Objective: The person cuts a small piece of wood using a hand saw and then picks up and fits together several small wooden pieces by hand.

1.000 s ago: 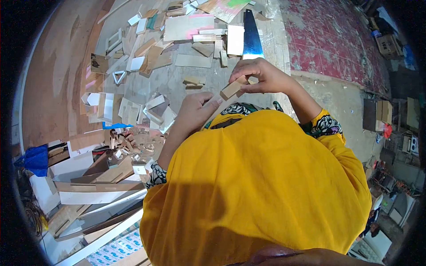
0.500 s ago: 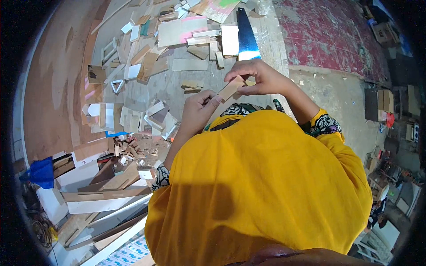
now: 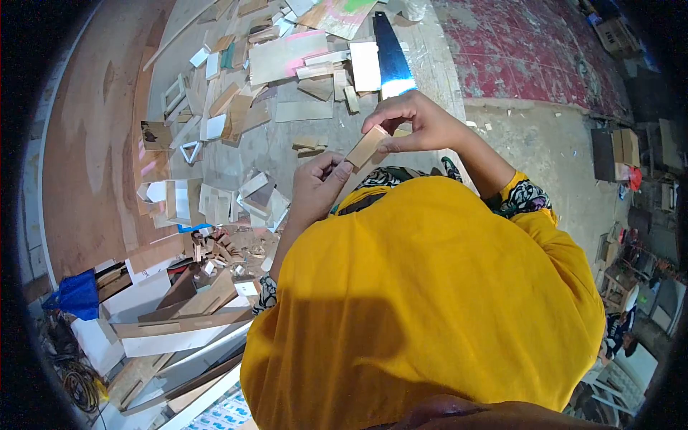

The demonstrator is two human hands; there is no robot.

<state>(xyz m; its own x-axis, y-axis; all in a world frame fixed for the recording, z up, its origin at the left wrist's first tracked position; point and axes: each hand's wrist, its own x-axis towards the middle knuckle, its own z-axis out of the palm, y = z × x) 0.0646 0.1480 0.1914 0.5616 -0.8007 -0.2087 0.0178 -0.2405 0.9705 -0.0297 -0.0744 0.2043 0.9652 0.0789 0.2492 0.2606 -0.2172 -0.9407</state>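
A small rectangular wooden block [image 3: 366, 147] is held between my two hands, just in front of my body, tilted with its upper end to the right. My left hand [image 3: 317, 185] pinches the lower left end with thumb and fingers. At the upper right end my right hand [image 3: 412, 123] has its fingers and thumb around the block. Beyond my right hand lies a handsaw [image 3: 393, 57] with a shiny blade, beside a white board [image 3: 365, 66]. A pair of short wood pieces [image 3: 309, 143] rests on the work surface above my left hand.
Wood offcuts and a pink-stained board [image 3: 276, 61] are spread over the work surface [image 3: 276, 154]. Scrap boards [image 3: 179, 326] and a blue bag [image 3: 75, 295] are at the lower left. A red floor area [image 3: 530, 54] and boxes [image 3: 615, 152] are at the right.
The block and both hands have shifted slightly left in view, and the block is tilted a little more steeply. The surroundings have shifted slightly with the camera. Both hands still hold the block.
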